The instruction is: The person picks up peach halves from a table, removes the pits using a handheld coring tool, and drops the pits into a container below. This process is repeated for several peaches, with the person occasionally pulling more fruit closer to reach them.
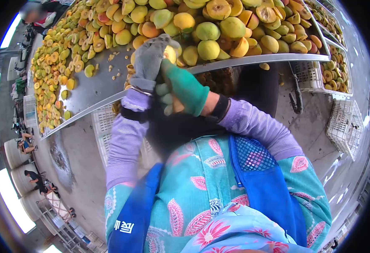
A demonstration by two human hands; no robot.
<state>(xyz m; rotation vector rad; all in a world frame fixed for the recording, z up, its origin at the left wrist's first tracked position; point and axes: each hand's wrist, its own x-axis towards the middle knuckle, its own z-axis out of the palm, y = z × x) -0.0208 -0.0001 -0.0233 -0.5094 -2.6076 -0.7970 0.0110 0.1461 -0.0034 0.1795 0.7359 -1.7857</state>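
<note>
- Left hand (150,63), grey-gloved, was curled round a yellow fruit (170,54)
- Right hand (185,88), green-gloved, touched it from below; its grip I couldn't tell
- Fruit heap (218,29) lay on the table (244,60) just beyond both hands

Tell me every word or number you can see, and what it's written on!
White mark on the blue apron strap: a few characters, turned sideways and too blurred to read.
Fruit and crates: no writing shows on them.
</note>
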